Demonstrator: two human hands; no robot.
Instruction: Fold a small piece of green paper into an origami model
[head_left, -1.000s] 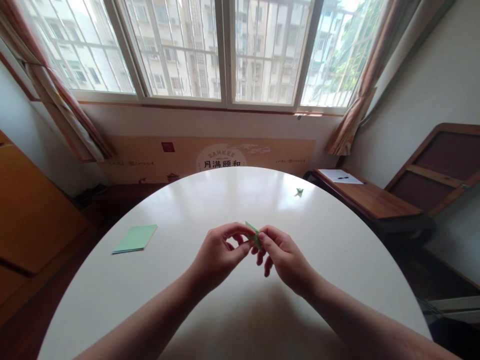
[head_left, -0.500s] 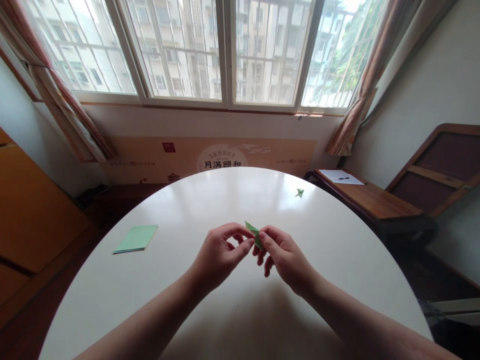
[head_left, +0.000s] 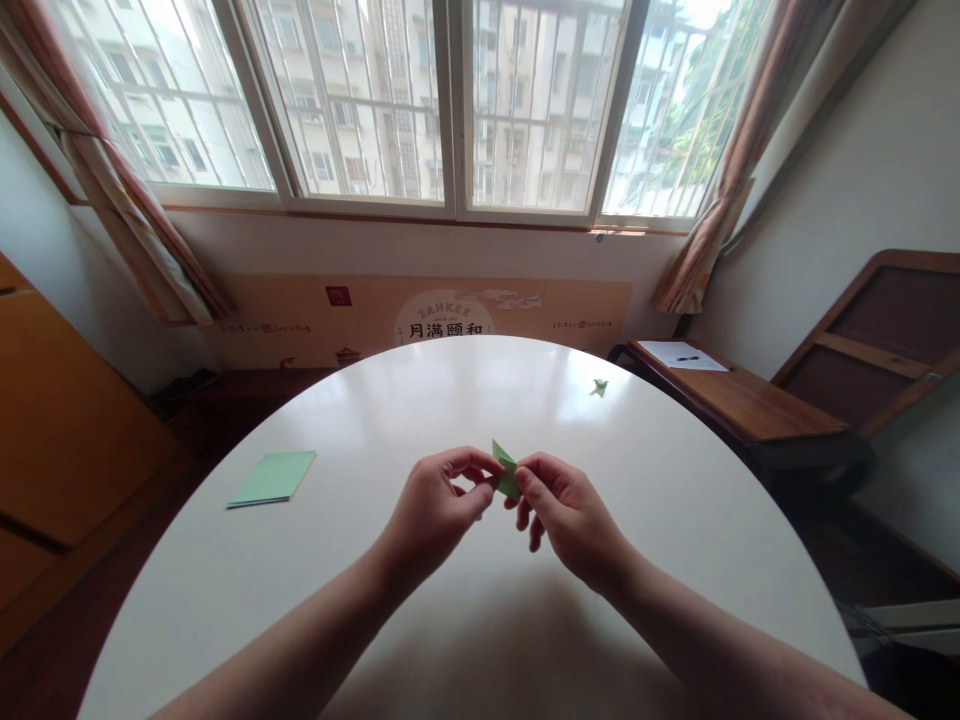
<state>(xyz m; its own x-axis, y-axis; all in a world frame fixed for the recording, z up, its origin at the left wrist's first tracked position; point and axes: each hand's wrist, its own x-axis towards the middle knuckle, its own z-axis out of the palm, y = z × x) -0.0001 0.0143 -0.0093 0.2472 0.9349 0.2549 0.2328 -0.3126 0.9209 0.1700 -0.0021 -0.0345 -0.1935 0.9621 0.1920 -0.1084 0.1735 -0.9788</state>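
A small piece of folded green paper (head_left: 506, 478) is held above the table between my two hands, one pointed corner sticking up. My right hand (head_left: 566, 505) pinches its right side between thumb and forefinger, the other fingers curled below. On the other side, my left hand (head_left: 448, 498) has its thumb and forefinger closed at the paper's left edge. A small green folded paper figure (head_left: 599, 387) rests on the far right of the table. To the left lies a stack of square paper (head_left: 274, 477), light green on top.
The round white table (head_left: 360, 410) fills the middle. Beyond its right edge stands a wooden seat (head_left: 757, 395) bearing a white sheet (head_left: 679, 355) and a pen (head_left: 688, 358). A barred window (head_left: 375, 100) and a printed cardboard panel (head_left: 300, 310) are behind the table.
My left thumb and forefinger have shifted slightly on the folded paper, and more of its face now shows between my hands. The stack and the small figure have stayed put.
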